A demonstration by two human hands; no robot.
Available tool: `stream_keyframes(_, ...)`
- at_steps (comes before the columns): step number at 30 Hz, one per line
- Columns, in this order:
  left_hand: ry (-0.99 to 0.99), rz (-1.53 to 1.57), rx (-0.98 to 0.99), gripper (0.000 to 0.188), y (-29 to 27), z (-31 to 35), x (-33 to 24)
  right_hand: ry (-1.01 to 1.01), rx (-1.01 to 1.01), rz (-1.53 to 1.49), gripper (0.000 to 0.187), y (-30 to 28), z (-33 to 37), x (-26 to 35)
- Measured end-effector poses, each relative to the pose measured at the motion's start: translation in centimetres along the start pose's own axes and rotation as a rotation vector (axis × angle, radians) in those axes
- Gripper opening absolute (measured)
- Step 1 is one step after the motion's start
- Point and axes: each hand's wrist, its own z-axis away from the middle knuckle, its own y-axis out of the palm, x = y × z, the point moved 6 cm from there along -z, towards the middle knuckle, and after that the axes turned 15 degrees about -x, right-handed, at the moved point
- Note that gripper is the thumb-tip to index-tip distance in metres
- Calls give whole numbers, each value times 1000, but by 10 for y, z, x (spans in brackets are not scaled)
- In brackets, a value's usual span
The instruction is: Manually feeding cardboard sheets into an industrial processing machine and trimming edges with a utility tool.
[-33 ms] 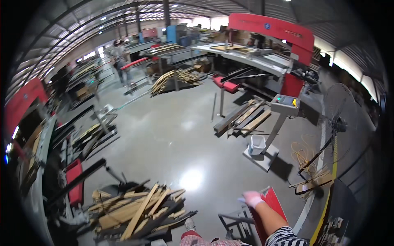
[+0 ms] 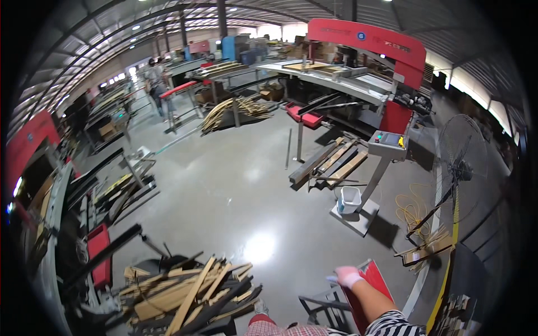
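Observation:
My right hand (image 2: pixel 348 277), in a pink and white glove, reaches forward at the lower right from a striped sleeve. Its fingers point left and look apart, with nothing visible in them. Beside and under the forearm is a red panel (image 2: pixel 376 281); contact is unclear. A dark metal frame (image 2: pixel 325 307) stands just left of that panel. Past a red cuff (image 2: pixel 260 319) at the bottom middle, a small grey shape (image 2: pixel 260 307) seems to be my gloved left hand, its fingers not readable. Nearest to it on the left lies a heap of wood strips and dark offcuts (image 2: pixel 190 291).
A control stand (image 2: pixel 388 145) with a white bucket (image 2: pixel 349 199) at its base stands ahead right. Beyond is a large red-armed machine (image 2: pixel 370 42). A fan (image 2: pixel 462 168) and a yellow cable (image 2: pixel 412 210) are at right. Long bars (image 2: pixel 330 162) lie on the floor.
The whole view has shifted slightly to the left and is sharper. My right arm keeps nearly the same pose. The grey shape past the red cuff sits slightly farther right.

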Motion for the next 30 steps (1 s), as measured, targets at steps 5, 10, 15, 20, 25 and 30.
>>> stream_keyframes(5, 408, 62, 263, 41, 99, -249, -243, 91, 413, 55, 58, 8, -45, 16)
stream_keyframes(10, 1105, -495, 351, 58, 217, -289, -633, 322, 480, -52, 67, 34, -138, 3)
stream_keyframes(15, 1283, -288, 246, 57, 289, -380, -892, 238, 433, -56, 67, 6, -422, 28)
stream_keyframes(20, 1013, -386, 304, 61, 306, -544, -857, -84, 449, 109, 67, -65, -794, 114)
stream_keyframes(25, 250, -667, 44, 53, 135, -679, -703, -459, 188, -84, 59, -234, -1180, 408)
stream_keyframes(30, -384, -702, -67, 48, 46, -773, -699, -687, 31, -161, 51, -343, -1393, 632)
